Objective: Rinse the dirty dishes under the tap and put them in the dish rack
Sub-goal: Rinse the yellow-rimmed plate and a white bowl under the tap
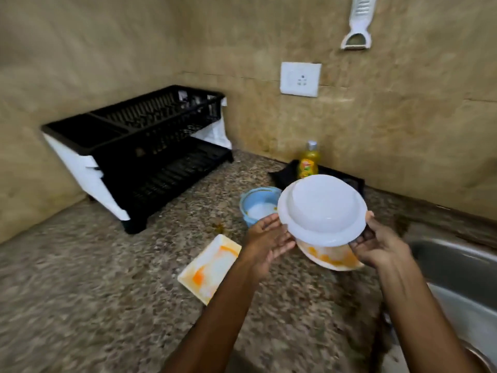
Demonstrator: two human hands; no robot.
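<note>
Both forearms reach in from the lower edge toward a white plate [321,212], held upside down and tilted above the counter [80,292]. Left hand [265,243]: fingers straight and slightly spread, fingertips against the plate's left rim, palm turned to the right. Right hand [376,244]: fingers loosely curled under the right rim, thumb lying along its edge. Whether the thumb presses down cannot be told.

Beneath the held plate, a second white plate [329,258] lies on the counter, smeared with orange residue; only its near part shows. To its left, near the left wrist, a square white dish [209,267] lies flat, also streaked orange. A blue bowl [255,205] with white contents stands just behind the left hand.

The dish rack [139,146], black with white side panels, two tiers, stands well apart on the left of the counter, against the wall. No dishes are seen in it.

A steel sink [462,275] shows at the right edge. A bottle of yellow liquid [309,161] stands on a black tray [285,175] by the back wall. A white socket plate [300,79] and a white peeler [357,22] are on the wall.
</note>
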